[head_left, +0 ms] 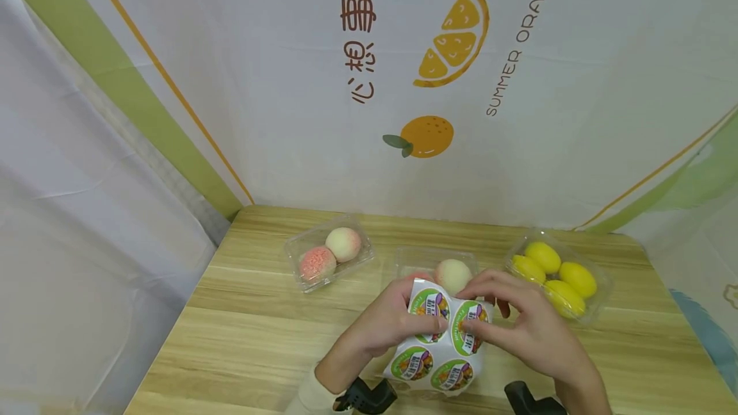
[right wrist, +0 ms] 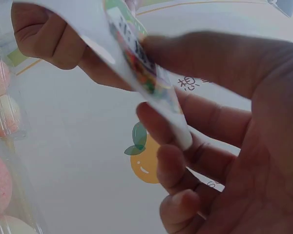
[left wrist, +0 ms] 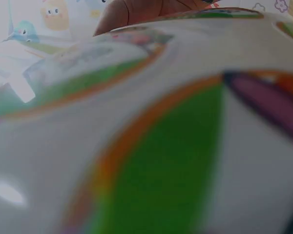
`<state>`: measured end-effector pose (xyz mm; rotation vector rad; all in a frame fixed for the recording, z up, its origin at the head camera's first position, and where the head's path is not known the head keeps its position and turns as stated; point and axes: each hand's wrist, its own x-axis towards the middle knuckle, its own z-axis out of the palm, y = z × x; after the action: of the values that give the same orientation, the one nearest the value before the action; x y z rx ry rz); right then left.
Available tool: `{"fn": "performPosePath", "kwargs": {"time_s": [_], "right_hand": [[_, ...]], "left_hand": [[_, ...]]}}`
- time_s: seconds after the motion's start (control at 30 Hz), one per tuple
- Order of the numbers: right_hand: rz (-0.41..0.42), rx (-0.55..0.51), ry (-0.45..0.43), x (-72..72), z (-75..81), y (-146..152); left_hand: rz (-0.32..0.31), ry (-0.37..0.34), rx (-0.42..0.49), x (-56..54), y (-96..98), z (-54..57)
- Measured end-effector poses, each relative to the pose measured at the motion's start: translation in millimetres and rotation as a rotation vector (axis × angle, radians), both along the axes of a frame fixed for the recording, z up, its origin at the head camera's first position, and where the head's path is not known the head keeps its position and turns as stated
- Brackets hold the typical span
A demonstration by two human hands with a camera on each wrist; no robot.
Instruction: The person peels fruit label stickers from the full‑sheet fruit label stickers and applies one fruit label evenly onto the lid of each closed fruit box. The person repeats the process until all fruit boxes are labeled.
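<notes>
A white sheet of round fruit stickers (head_left: 439, 356), with green and orange rims, is held up above the table between both hands. My left hand (head_left: 387, 320) grips its upper left part, thumb on the printed face and fingers behind. With thumb and fingers my right hand (head_left: 527, 320) pinches the upper right edge; the right wrist view shows the right thumb (right wrist: 195, 56) on a sticker and fingers behind the bent sheet. Close up, blurred sticker print (left wrist: 161, 161) fills the left wrist view. Behind the sheet stands a clear box with peaches (head_left: 452, 274), partly hidden.
On the wooden table (head_left: 242, 332), another clear box holds two peaches (head_left: 330, 255) at the back left. A clear box of several lemons (head_left: 553, 277) sits to the right, near the right hand. A printed white cloth (head_left: 288, 114) hangs behind the table.
</notes>
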<state>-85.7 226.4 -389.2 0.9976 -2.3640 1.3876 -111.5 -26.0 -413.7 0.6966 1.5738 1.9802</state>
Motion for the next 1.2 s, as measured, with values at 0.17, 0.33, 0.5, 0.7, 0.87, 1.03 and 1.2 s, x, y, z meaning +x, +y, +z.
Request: {"fn": "performPosePath", "kwargs": {"time_s": [0.17, 0.33, 0.5, 0.7, 0.87, 1.03, 1.2], "right_hand": [[-0.059, -0.013, -0.004, 0.2, 1.4, -0.9], [-0.076, -0.018, 0.042, 0.2, 0.2, -1.3], [-0.021, 0.011, 0.118, 0.6, -3.6, -1.6], [0.074, 0.029, 0.213, -1.7, -5.7, -2.3], [0.079, 0.048, 0.211, -1.4, -3.7, -4.0], [0.041, 0.091, 0.16, 1.0, -1.7, -4.8], [0.032, 0.096, 0.127, 1.8, -1.3, -5.6]], "left_hand": [[0.018, -0.007, 0.016, 0.2, 0.5, -1.5], [0.019, -0.034, 0.025, 0.1, 1.0, -1.5], [0.005, -0.054, 0.032, -0.4, 0.9, -1.7], [-0.014, -0.069, 0.028, -0.4, 2.8, -3.1], [-0.02, -0.071, 0.02, 0.0, 1.9, -4.0], [-0.027, -0.078, 0.035, -0.8, 1.1, -4.5], [-0.031, -0.073, 0.028, -1.3, 1.3, -4.1]]}}
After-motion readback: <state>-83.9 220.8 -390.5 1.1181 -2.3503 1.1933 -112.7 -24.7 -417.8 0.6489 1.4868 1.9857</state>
